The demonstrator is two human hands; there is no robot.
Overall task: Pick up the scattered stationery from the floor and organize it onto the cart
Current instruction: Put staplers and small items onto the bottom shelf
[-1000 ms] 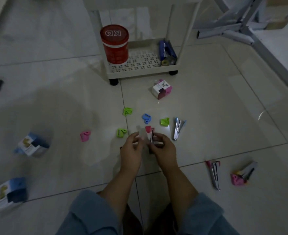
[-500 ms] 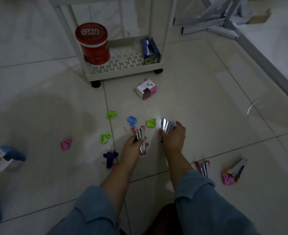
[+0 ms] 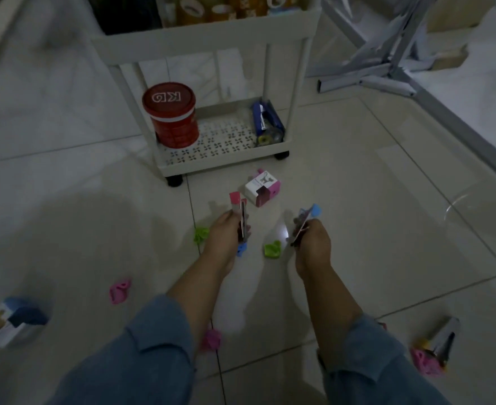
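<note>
Two staplers are held over a pale tiled floor [image 3: 372, 206] in a dim room. The left grip [image 3: 223, 239] is clenched round a pink-ended stapler [image 3: 236, 201], whose long axis is pointed away from the wrist toward the white cart [image 3: 220, 168]. The right grip [image 3: 311, 245] is clenched round a blue-ended stapler [image 3: 309, 214], which is angled forward and rightward. Beyond both grips, on the cart's bottom shelf, a red canister [image 3: 172, 121] is lettered "KG", seen upside down.

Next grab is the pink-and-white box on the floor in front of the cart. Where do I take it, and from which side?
Come down from above and pinch the pink-and-white box across its opposite upright faces. It is blocky and rests on the tile apart from the cart, so its sides look free.
</note>
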